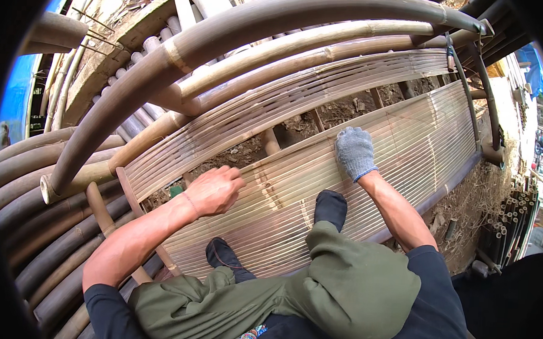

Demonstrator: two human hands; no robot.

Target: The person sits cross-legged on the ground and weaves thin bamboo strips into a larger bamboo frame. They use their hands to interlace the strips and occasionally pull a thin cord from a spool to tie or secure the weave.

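Note:
Under my feet lies a bamboo slat panel (pixel 400 136), its thin strips running lengthwise side by side on a bamboo frame. My right hand (pixel 354 150), in a grey knitted glove, is closed over the panel's far edge, with the fingers curled around the outermost bamboo slat. To the left, my bare left hand (pixel 219 190) hovers over or rests near the same edge, fingers curled in. Whatever the left fingers may hold is hidden. Across a gap is a second row of slats (pixel 311 89), through which crosspieces and the ground show.
A thick bent bamboo pole (pixel 229 31) arches across the far side, with thinner rails (pixel 301 37) beneath. Several dark bamboo poles (pixel 44 235) are stacked at left. Cut bamboo ends (pixel 515 216) are bundled at right. My dark-socked feet (pixel 330 209) press on the slats.

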